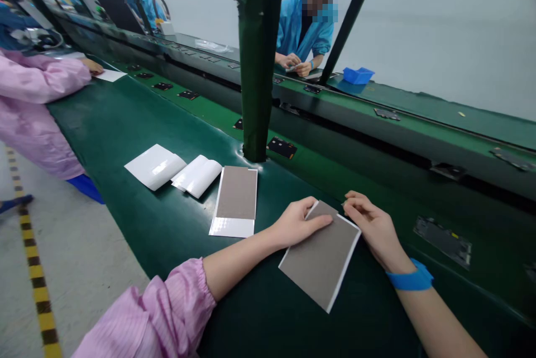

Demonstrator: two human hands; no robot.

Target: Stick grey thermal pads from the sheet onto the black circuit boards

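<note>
My left hand (299, 223) grips a grey-brown sticker sheet (322, 257) with a white backing edge, its thumb lying across the top face. The sheet is tilted above the green table. At its upper right corner a strip of white backing shows bare. Just beside that corner my right hand (372, 227) pinches a small greyish piece at its fingertips, too small to make out well. It wears a blue wristband (410, 276). Left of my hands lies a second grey-brown sheet (237, 193) on white backing, next to a curled white sheet (196, 175) and another white sheet (154, 166).
A green post (259, 56) rises from the table (176, 235). Behind it a conveyor belt carries several dark circuit boards, one (444, 239) near my right wrist. A co-worker in pink (42, 101) stands left; another in blue (307, 28) works across the line near a blue bin (358, 75).
</note>
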